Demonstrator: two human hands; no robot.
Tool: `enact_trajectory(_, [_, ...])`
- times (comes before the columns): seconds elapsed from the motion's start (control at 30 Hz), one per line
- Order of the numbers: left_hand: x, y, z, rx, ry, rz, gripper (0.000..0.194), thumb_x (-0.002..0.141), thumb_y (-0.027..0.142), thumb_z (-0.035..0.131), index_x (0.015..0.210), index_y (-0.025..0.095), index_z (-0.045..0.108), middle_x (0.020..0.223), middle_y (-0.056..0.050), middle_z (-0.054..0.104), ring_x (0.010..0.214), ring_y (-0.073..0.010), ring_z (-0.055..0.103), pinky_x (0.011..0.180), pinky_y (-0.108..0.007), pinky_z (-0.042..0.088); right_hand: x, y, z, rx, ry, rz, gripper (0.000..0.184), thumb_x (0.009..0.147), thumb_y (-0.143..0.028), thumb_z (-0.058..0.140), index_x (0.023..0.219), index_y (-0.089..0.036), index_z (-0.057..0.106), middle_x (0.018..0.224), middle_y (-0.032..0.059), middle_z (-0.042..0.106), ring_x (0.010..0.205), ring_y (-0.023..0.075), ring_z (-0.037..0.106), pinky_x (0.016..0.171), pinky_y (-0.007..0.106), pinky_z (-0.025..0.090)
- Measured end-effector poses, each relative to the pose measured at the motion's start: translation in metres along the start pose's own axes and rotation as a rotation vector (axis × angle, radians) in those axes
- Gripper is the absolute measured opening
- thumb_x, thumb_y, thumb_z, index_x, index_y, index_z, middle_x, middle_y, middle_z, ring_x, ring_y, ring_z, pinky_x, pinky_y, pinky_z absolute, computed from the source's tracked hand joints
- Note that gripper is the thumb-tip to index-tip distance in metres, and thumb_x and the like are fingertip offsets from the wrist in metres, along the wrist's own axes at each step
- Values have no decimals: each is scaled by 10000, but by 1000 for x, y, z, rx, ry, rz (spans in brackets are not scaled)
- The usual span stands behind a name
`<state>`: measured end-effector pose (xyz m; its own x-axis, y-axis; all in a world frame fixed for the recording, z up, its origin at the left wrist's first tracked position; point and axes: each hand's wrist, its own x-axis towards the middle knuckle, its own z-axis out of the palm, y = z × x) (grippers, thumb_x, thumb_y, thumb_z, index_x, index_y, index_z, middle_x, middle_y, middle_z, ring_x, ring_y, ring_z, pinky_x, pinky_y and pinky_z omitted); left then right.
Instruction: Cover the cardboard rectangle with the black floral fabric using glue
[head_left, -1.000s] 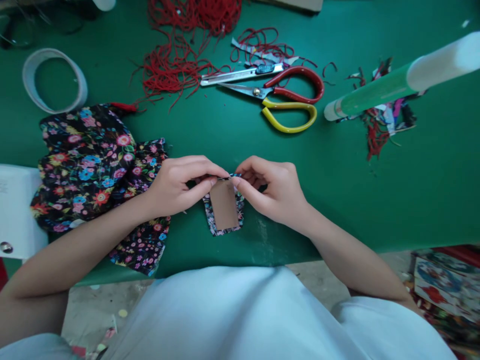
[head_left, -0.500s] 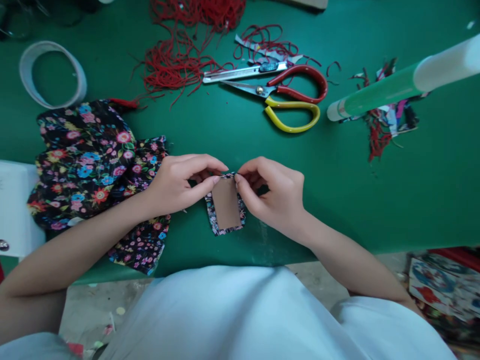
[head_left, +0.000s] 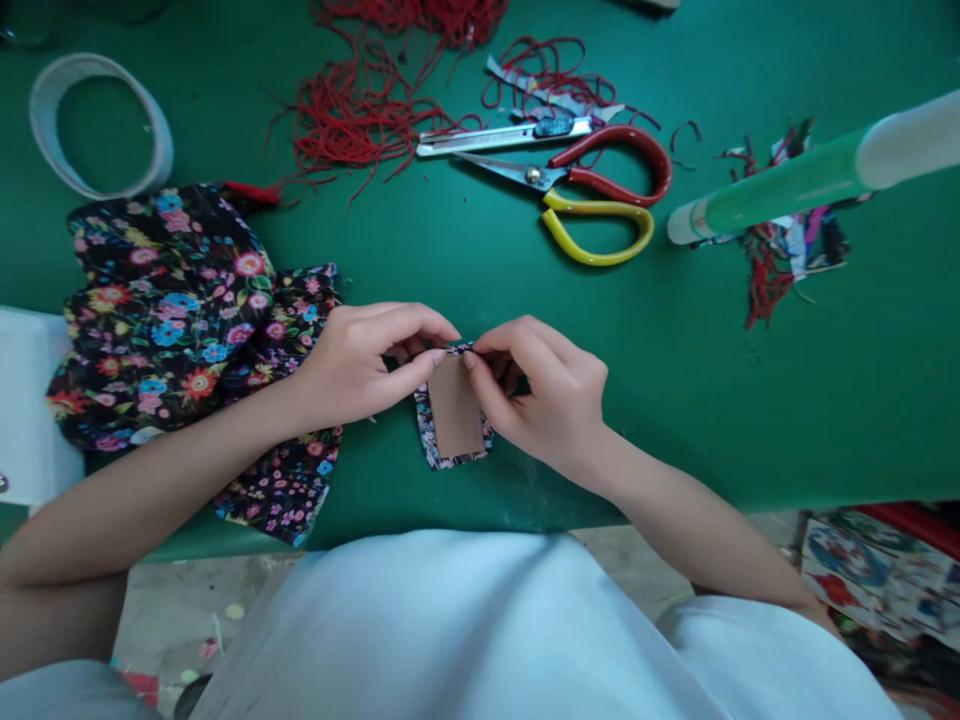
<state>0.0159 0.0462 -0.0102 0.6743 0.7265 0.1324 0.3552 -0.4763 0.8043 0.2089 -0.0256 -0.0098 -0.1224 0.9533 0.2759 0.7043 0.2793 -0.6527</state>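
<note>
A small brown cardboard rectangle [head_left: 456,412] lies on a slightly larger piece of dark floral fabric [head_left: 429,436], whose edges show around it. The fabric's top edge is folded over onto the card. My left hand [head_left: 375,362] pinches that fold at its left end, thumb and fingertips closed. At the fold's right end, my right hand [head_left: 544,390] pinches it between thumb and index finger. Under and beside my left forearm lies a larger crumpled floral cloth [head_left: 172,310]. The card's right side is partly hidden by my right thumb.
Scissors [head_left: 600,195] with red and yellow handles and a utility knife [head_left: 502,137] lie beyond my hands. Tangled red cord [head_left: 352,110] is behind them. A tape roll [head_left: 45,120] sits at left, a white box [head_left: 30,400] below it. A green tube [head_left: 787,195] stands over scraps at right.
My right thumb has shifted slightly left along the folded top edge. Both hands keep their pinch. The whole view has moved a little.
</note>
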Motion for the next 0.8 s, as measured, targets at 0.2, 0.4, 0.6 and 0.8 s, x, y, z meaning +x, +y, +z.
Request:
enact_trajectory(0.2, [0, 0, 0, -2, -17, -7, 118, 880, 198, 615, 929, 189, 722, 851, 19, 770, 641, -72, 680, 606, -149, 563, 1, 1, 2, 0, 7, -7, 95, 910, -177, 596, 831, -214, 558, 738, 5, 663, 620, 116, 602, 594, 245, 470])
enact_trajectory(0.4, [1, 0, -1, 0, -3, 22, 91, 878, 185, 633, 914, 173, 716, 822, 26, 763, 626, -59, 674, 597, -127, 552, 1, 0, 2, 4, 4, -19, 88, 904, -249, 637, 854, -214, 573, 751, 8, 673, 625, 117, 593, 594, 244, 474])
enact_trajectory(0.6, [1, 1, -1, -6, -33, 12, 116, 873, 169, 616, 929, 186, 716, 852, 28, 770, 642, -65, 678, 615, -136, 551, 1, -2, -3, 81, -34, 2, 83, 891, -141, 557, 875, -208, 602, 758, 14, 680, 624, 118, 603, 598, 251, 488])
enact_trajectory(0.8, [1, 0, -2, -3, -48, -17, 124, 879, 201, 605, 935, 200, 716, 861, 25, 771, 640, -76, 679, 611, -155, 555, 2, -1, -2, 158, -23, 63, 119, 864, -104, 589, 851, -216, 626, 765, 2, 702, 644, 117, 639, 608, 243, 517])
